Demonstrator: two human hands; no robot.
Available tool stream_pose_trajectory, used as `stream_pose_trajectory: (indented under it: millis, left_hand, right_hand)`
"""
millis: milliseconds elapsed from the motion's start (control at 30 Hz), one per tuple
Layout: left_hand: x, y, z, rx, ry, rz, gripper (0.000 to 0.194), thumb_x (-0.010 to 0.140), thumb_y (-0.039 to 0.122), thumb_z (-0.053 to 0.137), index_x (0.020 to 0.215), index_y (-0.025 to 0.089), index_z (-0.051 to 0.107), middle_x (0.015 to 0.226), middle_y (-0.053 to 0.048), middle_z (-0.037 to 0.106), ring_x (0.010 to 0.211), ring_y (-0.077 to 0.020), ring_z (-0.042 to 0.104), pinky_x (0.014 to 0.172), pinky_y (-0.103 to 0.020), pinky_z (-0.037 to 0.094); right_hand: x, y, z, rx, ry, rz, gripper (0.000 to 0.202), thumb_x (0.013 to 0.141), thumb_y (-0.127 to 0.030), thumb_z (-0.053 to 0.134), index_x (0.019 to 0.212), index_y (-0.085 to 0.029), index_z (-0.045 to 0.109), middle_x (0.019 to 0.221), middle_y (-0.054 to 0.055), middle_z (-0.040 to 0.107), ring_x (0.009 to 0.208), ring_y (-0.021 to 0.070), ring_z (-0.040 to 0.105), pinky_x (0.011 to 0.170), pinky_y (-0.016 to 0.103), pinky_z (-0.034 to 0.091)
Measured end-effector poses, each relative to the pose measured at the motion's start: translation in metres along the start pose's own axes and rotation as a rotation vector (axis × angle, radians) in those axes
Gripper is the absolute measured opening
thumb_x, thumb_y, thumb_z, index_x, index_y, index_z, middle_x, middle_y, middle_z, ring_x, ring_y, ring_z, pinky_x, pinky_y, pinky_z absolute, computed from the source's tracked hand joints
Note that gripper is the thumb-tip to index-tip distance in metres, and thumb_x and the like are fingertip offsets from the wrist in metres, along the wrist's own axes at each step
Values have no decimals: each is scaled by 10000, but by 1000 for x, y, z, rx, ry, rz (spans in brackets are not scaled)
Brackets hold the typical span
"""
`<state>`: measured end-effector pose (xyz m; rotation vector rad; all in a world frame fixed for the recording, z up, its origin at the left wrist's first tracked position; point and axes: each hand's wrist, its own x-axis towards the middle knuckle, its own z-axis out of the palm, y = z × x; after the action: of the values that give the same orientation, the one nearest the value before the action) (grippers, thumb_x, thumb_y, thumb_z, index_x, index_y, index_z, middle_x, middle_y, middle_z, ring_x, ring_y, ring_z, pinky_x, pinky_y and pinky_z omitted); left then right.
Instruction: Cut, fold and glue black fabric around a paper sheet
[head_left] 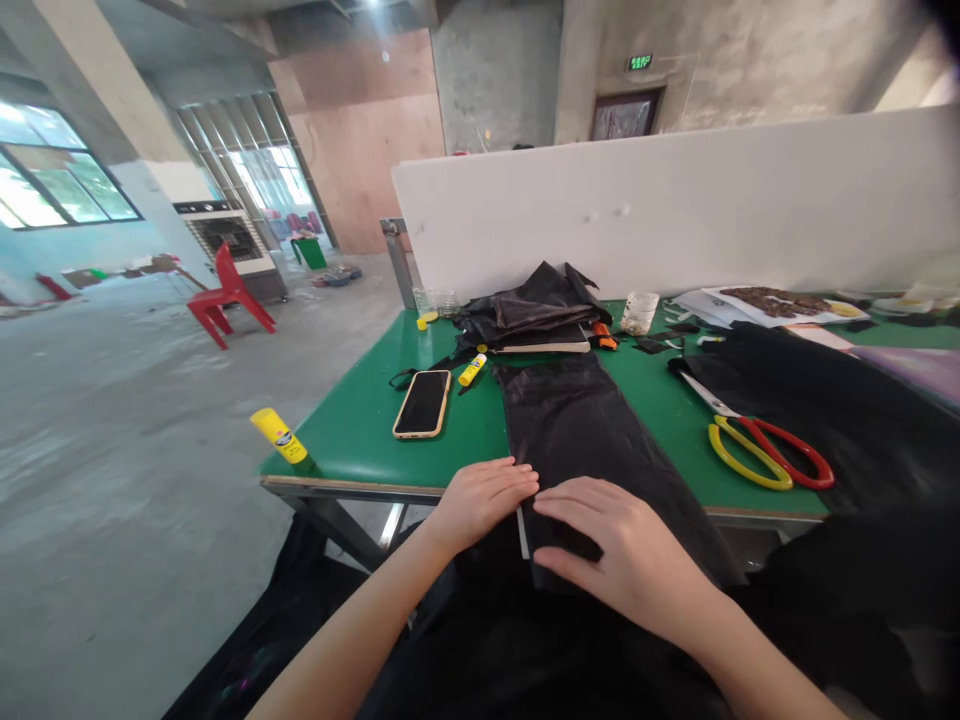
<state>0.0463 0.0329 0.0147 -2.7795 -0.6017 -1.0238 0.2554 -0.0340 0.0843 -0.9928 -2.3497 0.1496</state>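
Two hands down, neither visibly pinching: our left hand (pixel 484 502), fingers together, meets the black sheet's (pixel 581 420) left edge; our right hand (pixel 626 530) arches, thumb spread. Sheet's running past the green table's (pixel 360 430) near edge. Partway, we judge: laid out, white strip (pixel 523 538) uncovered.

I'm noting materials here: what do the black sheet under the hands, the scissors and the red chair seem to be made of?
Black sheet: perhaps coated fabric or thin leather, with a soft sheen and creases.
Scissors: silvery blades, probably metal; smooth yellow and red handles, likely plastic.
Red chair: probably moulded plastic; evenly red, seemingly one piece.
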Motion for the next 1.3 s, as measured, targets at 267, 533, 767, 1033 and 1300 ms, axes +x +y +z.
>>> stream_pose_trajectory:
  millis: [267, 533, 767, 1033, 1300]
  left_hand:
    - [5, 7, -3, -24, 17, -92, 218, 891, 230, 462, 1059, 166, 585, 1058, -59, 678, 1021, -155, 614, 942, -357, 473]
    - [7, 9, -3, -25, 31, -132, 200, 865, 176, 473, 1017, 179, 603, 1032, -30, 689, 1003, -128, 620, 949, -326, 469]
    - [6, 14, -6, 36, 49, -122, 235, 863, 153, 459, 1049, 182, 600, 1063, -46, 677, 1061, -155, 592, 964, -371, 455]
    - [0, 38, -18, 33, 41, -76, 320, 860, 136, 496, 1178, 156, 528, 1136, -60, 643, 1135, -176, 541, 1062, -452, 334]
    - [-9, 43, -6, 16, 109, -112, 254, 857, 106, 492, 1089, 165, 577, 1053, -50, 682, 1045, -182, 603, 1042, -468, 356]
  right_hand:
    - [-10, -26, 32, -210, 107, 55, 541, 722, -357, 662, 1189, -140, 495, 1135, 119, 584, 1030, 274, 528, 898, 454, 431]
    - [-24, -26, 50, -223, 226, 112, 373, 751, -96, 492, 1118, -156, 525, 1090, 93, 606, 987, 259, 536, 885, 458, 380]
    - [-26, -16, 45, -161, 307, -4, 412, 733, 11, 368, 1033, -166, 590, 983, 56, 658, 889, 187, 588, 875, 404, 396]
    - [-27, -17, 45, -148, 330, -19, 322, 833, -47, 393, 1022, -172, 622, 957, 43, 674, 870, 173, 598, 881, 407, 384]
    - [-28, -15, 31, -98, 108, 12, 273, 825, -257, 547, 1090, -212, 592, 1039, 29, 647, 975, 200, 578, 991, 453, 350]
